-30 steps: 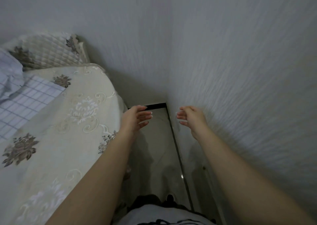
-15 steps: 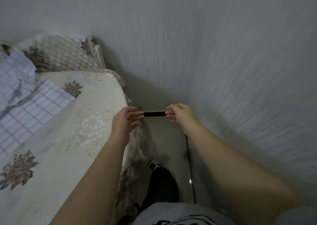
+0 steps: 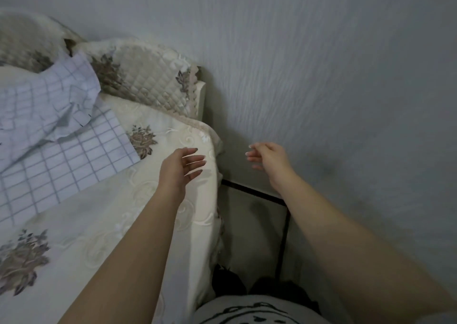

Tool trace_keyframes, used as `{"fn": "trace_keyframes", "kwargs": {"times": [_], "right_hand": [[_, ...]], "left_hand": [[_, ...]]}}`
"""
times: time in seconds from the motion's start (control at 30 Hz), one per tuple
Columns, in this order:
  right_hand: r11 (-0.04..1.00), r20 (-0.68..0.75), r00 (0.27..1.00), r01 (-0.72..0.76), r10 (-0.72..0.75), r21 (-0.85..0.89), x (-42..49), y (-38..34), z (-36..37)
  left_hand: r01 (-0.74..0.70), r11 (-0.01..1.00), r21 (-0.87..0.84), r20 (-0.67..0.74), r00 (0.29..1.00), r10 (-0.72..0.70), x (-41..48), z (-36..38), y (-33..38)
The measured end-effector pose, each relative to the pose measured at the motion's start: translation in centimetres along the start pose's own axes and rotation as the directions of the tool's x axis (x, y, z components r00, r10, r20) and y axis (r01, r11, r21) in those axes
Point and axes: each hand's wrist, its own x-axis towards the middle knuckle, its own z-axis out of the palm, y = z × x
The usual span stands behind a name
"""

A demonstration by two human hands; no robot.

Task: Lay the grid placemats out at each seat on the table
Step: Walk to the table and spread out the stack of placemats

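- Flat grid placemat (image 3: 74, 165), left of the left hand (image 3: 181, 168): cut off by the left picture edge. Its far portion is covered by the crumpled grid placemat (image 3: 49, 101).
- Crumpled grid placemat: left part runs out of the picture.
- Table (image 3: 207, 212): top hidden beneath the tablecloth (image 3: 106, 224).
- Chair (image 3: 201, 96), beyond the left hand: back hidden by a quilted cover (image 3: 148, 84), seat hidden behind the table.
- Second covered chair back (image 3: 22, 39), far left of both hands: blurred and cut off.
- Dark shapes (image 3: 230, 281), below the right hand (image 3: 268, 159): too dark to identify, partly hidden by the shirt (image 3: 247, 311).
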Motion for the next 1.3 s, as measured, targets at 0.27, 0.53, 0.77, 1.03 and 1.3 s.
{"fn": "trace_keyframes", "kwargs": {"times": [0.27,0.53,0.77,1.03,1.3], "right_hand": [[0.990,0.185,0.982,-0.001,0.028,-0.143,3.7,-2.8,8.4],[0.963,0.520,0.851,0.081,0.067,-0.258,4.6,-4.8,20.5],[0.925,0.732,0.664,0.164,0.153,-0.343,4.5,-4.8,28.7],[0.733,0.875,0.482,0.576,0.053,-0.362,7.8,-4.9,32.2],[-0.002,0.987,0.066,0.998,0.143,-0.066,11.1,-1.2,32.4]], "left_hand": [[-0.052,0.978,-0.203,-0.212,0.977,0.008,1.9,-5.8,2.7],[-0.238,0.908,-0.346,-0.533,0.846,0.019,0.5,-14.0,4.5],[-0.379,0.825,-0.420,-0.732,0.679,-0.060,-1.1,-17.5,4.0],[-0.369,0.874,-0.317,-0.849,0.520,-0.088,0.7,-15.9,4.5],[0.315,0.628,0.711,-0.621,0.701,0.351,6.5,-13.4,1.3]]}}
